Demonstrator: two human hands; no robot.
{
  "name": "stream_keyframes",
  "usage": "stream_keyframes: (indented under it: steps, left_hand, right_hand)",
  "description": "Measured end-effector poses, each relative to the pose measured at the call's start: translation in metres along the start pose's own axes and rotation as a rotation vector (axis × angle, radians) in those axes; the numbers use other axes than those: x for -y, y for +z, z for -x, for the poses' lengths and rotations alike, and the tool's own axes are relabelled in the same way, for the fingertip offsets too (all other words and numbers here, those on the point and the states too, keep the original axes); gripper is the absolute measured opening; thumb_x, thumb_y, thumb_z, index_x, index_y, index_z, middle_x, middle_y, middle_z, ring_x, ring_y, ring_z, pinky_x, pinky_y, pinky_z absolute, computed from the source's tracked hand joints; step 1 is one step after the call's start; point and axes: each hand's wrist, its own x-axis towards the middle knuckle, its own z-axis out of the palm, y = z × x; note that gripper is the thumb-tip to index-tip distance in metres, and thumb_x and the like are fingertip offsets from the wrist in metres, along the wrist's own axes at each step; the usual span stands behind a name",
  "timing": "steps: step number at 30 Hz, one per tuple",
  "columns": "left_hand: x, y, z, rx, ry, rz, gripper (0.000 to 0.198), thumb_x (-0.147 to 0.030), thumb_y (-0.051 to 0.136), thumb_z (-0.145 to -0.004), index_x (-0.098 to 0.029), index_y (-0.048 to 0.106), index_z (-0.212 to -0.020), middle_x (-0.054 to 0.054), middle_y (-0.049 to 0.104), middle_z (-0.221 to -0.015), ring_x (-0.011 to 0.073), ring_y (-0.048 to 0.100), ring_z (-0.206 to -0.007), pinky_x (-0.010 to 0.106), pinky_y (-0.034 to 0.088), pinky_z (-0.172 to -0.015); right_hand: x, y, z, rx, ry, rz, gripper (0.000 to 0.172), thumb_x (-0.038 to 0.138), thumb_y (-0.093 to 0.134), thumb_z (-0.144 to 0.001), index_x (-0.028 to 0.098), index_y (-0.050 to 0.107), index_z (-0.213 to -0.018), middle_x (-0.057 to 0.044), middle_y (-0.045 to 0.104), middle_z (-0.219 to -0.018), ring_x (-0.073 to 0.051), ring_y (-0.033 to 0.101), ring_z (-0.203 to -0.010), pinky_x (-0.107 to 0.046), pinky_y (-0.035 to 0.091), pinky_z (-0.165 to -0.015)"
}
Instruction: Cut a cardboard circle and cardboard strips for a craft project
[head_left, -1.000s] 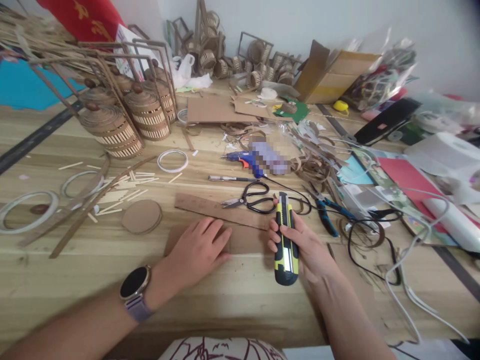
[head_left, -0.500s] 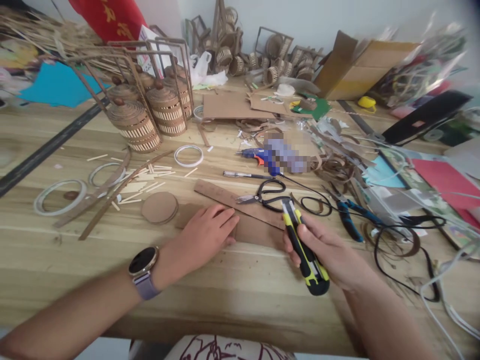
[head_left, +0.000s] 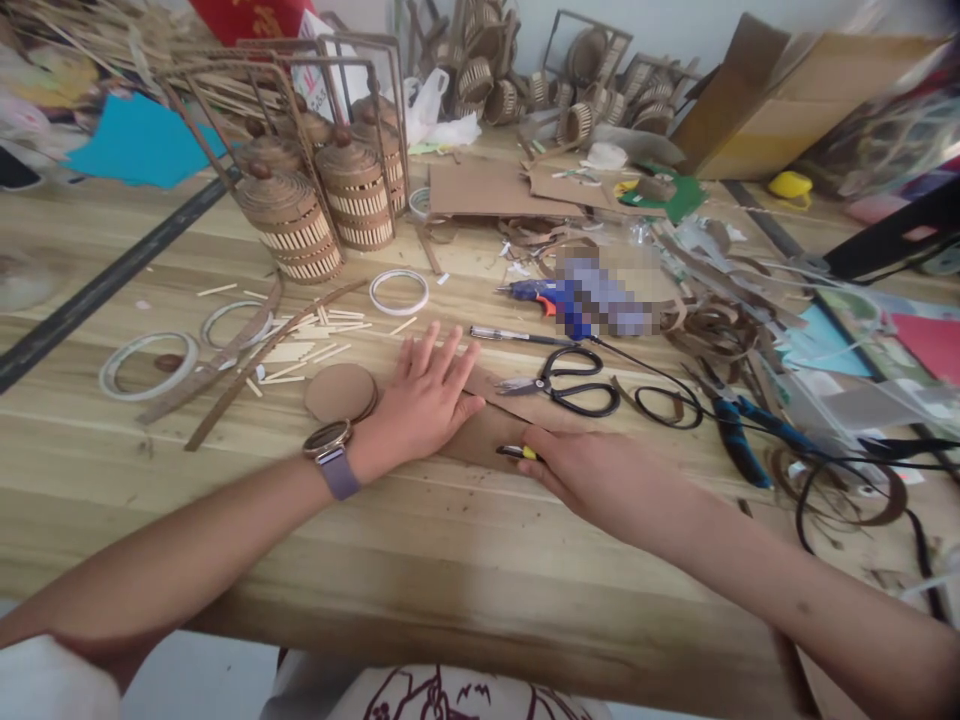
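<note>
My left hand [head_left: 424, 400] lies flat with its fingers spread over brown cardboard strips, a watch on its wrist. In my right hand [head_left: 581, 470] is a yellow and black utility knife [head_left: 529, 453], its body mostly covered by the fingers. The knife's tip end points left, just above the cardboard strip [head_left: 480, 448]; whether it touches is unclear. Black-handled scissors [head_left: 577, 382] lie just beyond the right hand, their blades over the strip's far part. A pair of round cardboard discs [head_left: 339, 392] is stacked to the left of my left hand.
Beyond are a blue glue gun [head_left: 559, 300], a pen [head_left: 510, 334] and a tape roll [head_left: 399, 292]. Pliers [head_left: 739, 430] and cables lie at right. Several lidded lantern-like baskets [head_left: 289, 225] stand at back left; small wooden sticks [head_left: 322, 330] are scattered before them. A cardboard box [head_left: 802, 105] stands at back right.
My right hand has turned the knife over and brought it down and left to the cardboard. My left hand has spread its fingers and moved farther up the strips. The view has shifted.
</note>
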Motion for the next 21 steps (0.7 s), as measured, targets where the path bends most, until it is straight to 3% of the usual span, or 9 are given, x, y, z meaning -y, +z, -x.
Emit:
stream_keyframes:
  steps: [3,8,21]
  left_hand:
    - [-0.001,0.003,0.001,0.019,-0.003,0.008,0.068,-0.044,0.049,-0.104,-0.007,0.033,-0.159,0.025,0.026,-0.166,0.0498,0.012,-0.154,0.071,0.019,-0.119]
    - [-0.003,0.002,0.001,0.024,-0.012,0.013,0.068,-0.043,0.05,-0.103,-0.009,0.033,-0.16,0.024,0.023,-0.167,0.0493,0.011,-0.154,0.071,0.017,-0.12]
    - [-0.004,0.003,0.001,0.007,-0.007,-0.007,0.067,-0.044,0.051,-0.103,-0.011,0.034,-0.159,0.023,0.023,-0.167,0.0482,0.012,-0.155,0.07,0.018,-0.12]
  right_hand:
    - [0.004,-0.005,-0.002,0.123,0.012,0.029,0.027,0.029,0.047,-0.104,0.018,0.064,-0.122,-0.013,0.079,-0.1,-0.029,0.077,-0.086,-0.032,0.052,-0.062]
    - [0.01,-0.011,-0.004,0.188,0.038,0.088,0.024,0.029,0.047,-0.105,0.02,0.064,-0.12,-0.008,0.081,-0.093,-0.027,0.078,-0.081,-0.03,0.041,-0.051]
    - [0.007,0.004,-0.005,0.089,-0.012,0.105,0.014,0.024,0.05,-0.102,0.021,0.063,-0.105,-0.004,0.08,-0.088,-0.024,0.077,-0.073,-0.03,0.026,-0.045]
